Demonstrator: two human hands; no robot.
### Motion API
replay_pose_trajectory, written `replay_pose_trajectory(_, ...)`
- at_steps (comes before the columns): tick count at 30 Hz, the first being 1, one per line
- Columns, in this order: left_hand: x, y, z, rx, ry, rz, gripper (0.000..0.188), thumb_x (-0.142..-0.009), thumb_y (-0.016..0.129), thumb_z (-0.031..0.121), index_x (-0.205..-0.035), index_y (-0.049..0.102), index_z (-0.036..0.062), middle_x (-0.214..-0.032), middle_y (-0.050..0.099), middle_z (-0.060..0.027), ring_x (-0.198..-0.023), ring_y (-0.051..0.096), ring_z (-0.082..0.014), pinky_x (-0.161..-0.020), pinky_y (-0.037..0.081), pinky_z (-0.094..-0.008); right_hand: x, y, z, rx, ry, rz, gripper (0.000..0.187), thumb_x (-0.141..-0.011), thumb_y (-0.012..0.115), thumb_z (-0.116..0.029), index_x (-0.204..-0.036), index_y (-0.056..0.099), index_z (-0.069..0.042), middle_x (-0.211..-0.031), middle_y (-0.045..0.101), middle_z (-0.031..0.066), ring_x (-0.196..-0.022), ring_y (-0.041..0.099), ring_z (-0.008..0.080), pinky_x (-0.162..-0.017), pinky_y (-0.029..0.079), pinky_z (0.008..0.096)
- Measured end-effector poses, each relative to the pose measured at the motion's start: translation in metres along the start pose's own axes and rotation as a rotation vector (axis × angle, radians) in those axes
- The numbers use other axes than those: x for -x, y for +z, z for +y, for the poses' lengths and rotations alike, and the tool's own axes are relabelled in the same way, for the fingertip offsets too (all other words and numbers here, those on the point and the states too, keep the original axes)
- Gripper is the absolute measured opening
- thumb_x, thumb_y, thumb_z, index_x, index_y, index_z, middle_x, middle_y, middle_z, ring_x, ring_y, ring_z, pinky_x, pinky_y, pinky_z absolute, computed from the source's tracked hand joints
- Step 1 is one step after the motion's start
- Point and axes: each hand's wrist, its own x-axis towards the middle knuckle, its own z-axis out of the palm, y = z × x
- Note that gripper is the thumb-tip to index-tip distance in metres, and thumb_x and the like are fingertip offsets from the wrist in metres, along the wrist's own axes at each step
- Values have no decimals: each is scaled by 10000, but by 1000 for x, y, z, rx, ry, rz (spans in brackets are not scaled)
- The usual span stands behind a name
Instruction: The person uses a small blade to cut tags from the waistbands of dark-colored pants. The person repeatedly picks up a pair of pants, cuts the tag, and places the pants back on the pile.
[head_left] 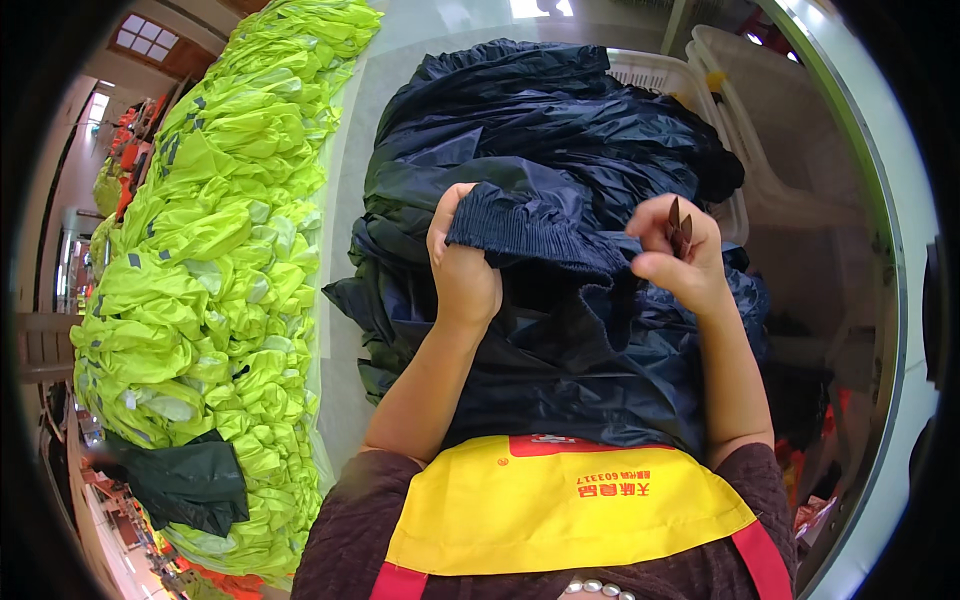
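Note:
My left hand [462, 268] is closed on one end of a gathered elastic waistband [535, 232] of a dark navy garment, holding it up and stretched sideways. In my right hand [700, 262] a small pair of thread snips [679, 226] is tucked, its dark pointed blades sticking up between the fingers. The thumb and forefinger of that hand curl toward the other end of the waistband; whether they touch the cloth I cannot tell. Below the band, the rest of the garment hangs over a large heap of shiny navy garments [480, 130].
Left of the heap runs a long pile of bright yellow-green garments [215, 290], with a dark green cloth [195, 485] lying on it. A white plastic basket [650, 70] stands behind the navy heap, beside a clear plastic bin [770, 150] at the right.

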Motion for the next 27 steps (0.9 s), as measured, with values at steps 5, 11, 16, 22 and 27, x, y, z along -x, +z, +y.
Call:
replay_pose_trajectory(5,0,3,-1,-363,-12,-56,169,-881,483,145,-961,568,22,-873,588,-25,-787,561,-107,-735,448,-227,-38,53,-24,469,-472,-8,479,-661,797,-128,-1095,612,-46,-756,576,27,-653,548,96,-573,420,203)
replay_pose_trajectory(11,-42,31,47,-543,-441,-315,233,-796,586,110,-986,567,-25,-856,581,-13,-773,519,-77,-700,423,-220,-51,20,-12,422,-206,305,157,-833,663,-164,-863,635,-13,-672,572,61,-610,516,91,-551,412,234)
replay_pose_trajectory(16,-84,29,44,-428,-521,-293,692,-810,645,432,-1250,466,-72,-1120,574,-116,-1073,489,-131,-939,352,-268,-5,22,-43,179,74,239,242,-791,704,-245,-855,638,-21,-691,553,6,-605,453,65,-563,369,195)
replay_pose_trajectory(22,-128,28,22,-962,-330,-243,782,-708,579,713,-926,641,-36,-881,627,-119,-855,583,-149,-718,449,-296,37,36,-31,335,127,-68,219,-737,760,-159,-761,610,-2,-596,549,64,-503,517,127,-475,379,227)
replay_pose_trajectory(27,-148,51,18,-1265,-397,-414,617,-782,616,591,-874,661,-18,-720,621,-30,-665,576,-104,-653,458,-233,46,8,-9,63,315,-69,211,-751,756,-199,-756,621,-37,-629,527,-15,-540,442,65,-486,304,210)
